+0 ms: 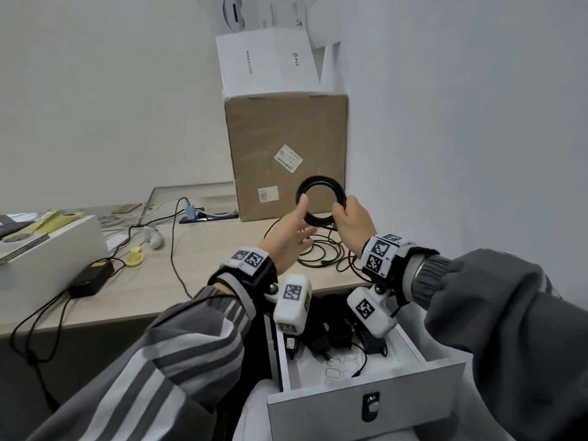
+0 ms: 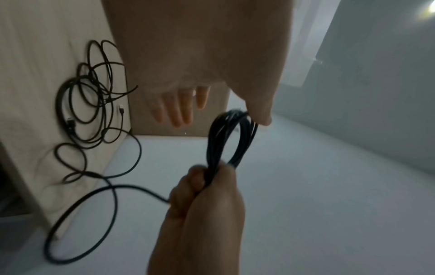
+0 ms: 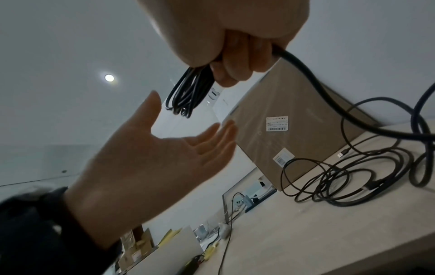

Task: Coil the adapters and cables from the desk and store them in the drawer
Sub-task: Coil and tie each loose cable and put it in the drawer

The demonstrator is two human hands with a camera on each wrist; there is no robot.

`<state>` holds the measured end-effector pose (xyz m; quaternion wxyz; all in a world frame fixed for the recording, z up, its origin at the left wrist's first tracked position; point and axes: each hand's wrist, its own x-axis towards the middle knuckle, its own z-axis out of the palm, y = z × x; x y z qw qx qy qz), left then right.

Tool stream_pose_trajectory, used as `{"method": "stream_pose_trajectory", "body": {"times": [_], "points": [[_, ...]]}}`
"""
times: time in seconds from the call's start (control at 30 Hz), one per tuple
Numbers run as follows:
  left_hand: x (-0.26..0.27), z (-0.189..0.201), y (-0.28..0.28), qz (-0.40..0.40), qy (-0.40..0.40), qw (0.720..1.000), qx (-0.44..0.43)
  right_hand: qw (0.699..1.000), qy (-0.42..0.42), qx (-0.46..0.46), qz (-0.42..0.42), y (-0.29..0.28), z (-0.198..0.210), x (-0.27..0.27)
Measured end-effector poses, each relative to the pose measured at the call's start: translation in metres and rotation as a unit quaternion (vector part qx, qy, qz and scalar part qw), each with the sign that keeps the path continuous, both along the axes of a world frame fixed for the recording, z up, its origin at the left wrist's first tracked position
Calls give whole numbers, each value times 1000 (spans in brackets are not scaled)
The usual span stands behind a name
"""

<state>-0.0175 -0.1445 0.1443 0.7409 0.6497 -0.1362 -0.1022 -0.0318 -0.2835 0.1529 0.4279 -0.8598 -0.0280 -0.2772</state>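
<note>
My right hand (image 1: 351, 218) grips a black cable wound into a round coil (image 1: 319, 183), held up above the desk in front of the cardboard box. The coil (image 3: 188, 93) sticks out of that fist, and its loose tail (image 3: 329, 96) runs down to the desk. My left hand (image 1: 292, 232) is open, fingers straight, its thumb beside the coil's left edge; whether it touches is unclear. More loose black cables (image 1: 321, 253) lie tangled on the desk below the hands. The white drawer (image 1: 366, 405) stands pulled out under the desk edge with black adapters (image 1: 331, 338) inside.
A tall cardboard box (image 1: 286, 154) with white boxes on top stands at the back against the right wall. A black power brick (image 1: 92, 278) with its cord, a yellow item (image 1: 134, 256) and a white box (image 1: 47, 249) occupy the desk's left side.
</note>
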Motion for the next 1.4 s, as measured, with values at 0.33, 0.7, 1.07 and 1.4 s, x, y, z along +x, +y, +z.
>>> {"method": "stream_pose_trajectory", "body": {"times": [0.33, 0.7, 1.07, 1.4], "points": [[-3, 1, -28, 155, 50, 965, -205, 997, 60, -23, 46, 12, -16, 8], [8, 11, 1, 197, 48, 942, -268, 961, 25, -209, 179, -25, -25, -18], [-5, 19, 19, 94, -7, 993, -65, 951, 38, -237, 193, -55, -12, -9], [-13, 19, 17, -22, -74, 983, 164, 955, 98, -227, 163, -47, 9, -10]]}}
